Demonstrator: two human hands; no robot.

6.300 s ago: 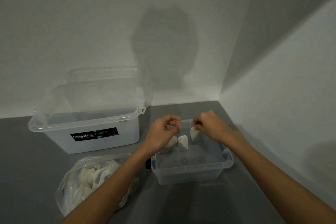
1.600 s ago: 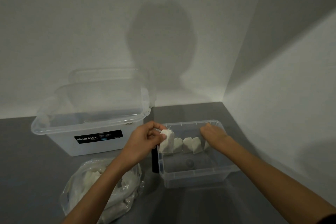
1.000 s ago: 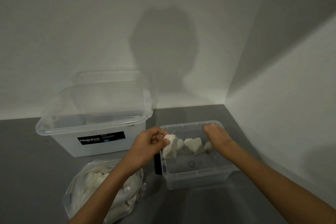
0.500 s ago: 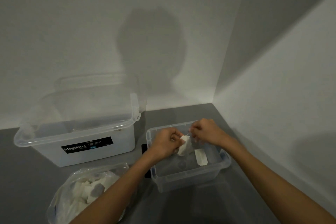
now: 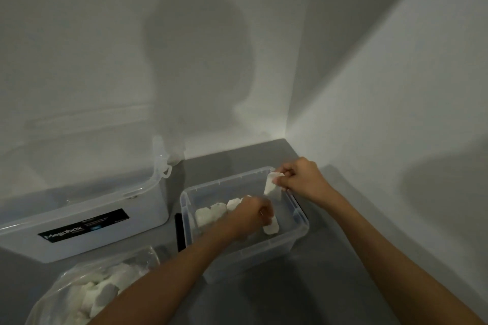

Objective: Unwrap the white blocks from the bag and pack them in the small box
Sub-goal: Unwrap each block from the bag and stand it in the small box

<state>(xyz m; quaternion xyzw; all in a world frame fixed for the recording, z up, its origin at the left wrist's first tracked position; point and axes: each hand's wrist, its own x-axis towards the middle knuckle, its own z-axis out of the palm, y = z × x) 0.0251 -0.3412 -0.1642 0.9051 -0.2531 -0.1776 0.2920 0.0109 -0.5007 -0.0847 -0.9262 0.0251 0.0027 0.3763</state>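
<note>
A grey table (image 5: 343,285) fills a corner between two pale walls, seen from above by a person wearing a camera. At the left stands a large clear box (image 5: 111,208) with a dark label. In front of it, at the lower left edge, lies a clear plastic bag (image 5: 66,295), holding many white blocks. Just right of the large box sits the small box (image 5: 250,253), clear and open. The left hand (image 5: 250,215) reaches down inside it with fingers curled, over a single block (image 5: 272,228) that lies flat near the front right, long axis pointing away from the person; whether the hand grips that block or only touches it cannot be told. The right hand (image 5: 301,179) hovers over the far right rim, pinching a white piece (image 5: 271,187) that hangs roughly upright; whether it is a block or wrapping is unclear. A row of blocks (image 5: 211,215) stands along the back of the small box, left of both hands and nearer the left hand. The hanging piece probably needs to travel down and left to join that row.
</note>
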